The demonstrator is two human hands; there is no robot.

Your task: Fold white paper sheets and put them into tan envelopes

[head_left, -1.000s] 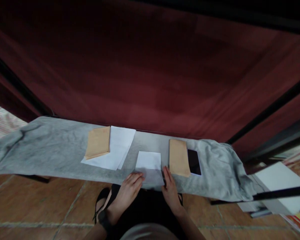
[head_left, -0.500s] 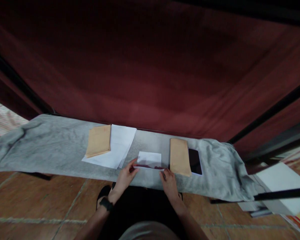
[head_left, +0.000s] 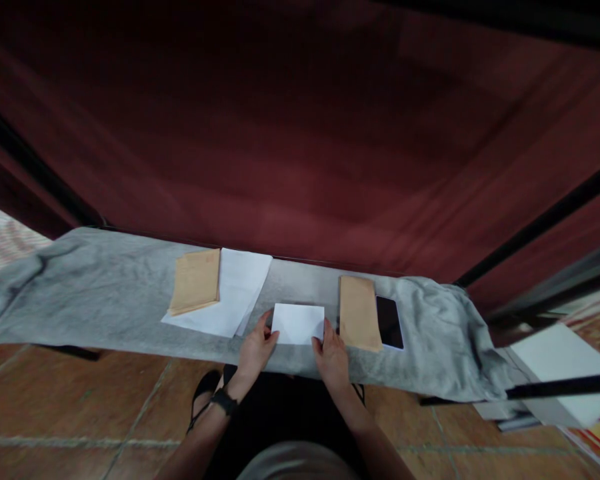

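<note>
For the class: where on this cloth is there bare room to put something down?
Widest: the cloth left of the left brown papers. Smaller, rumpled: right of the phone. Crowded: the middle, where left hand and right hand hold a white paper between white sheets and right brown papers.

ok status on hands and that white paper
Left hand, right hand at opposite sides of white paper. Paper's top mostly uncovered. Brown envelopes right of it, not overlapping.
</note>
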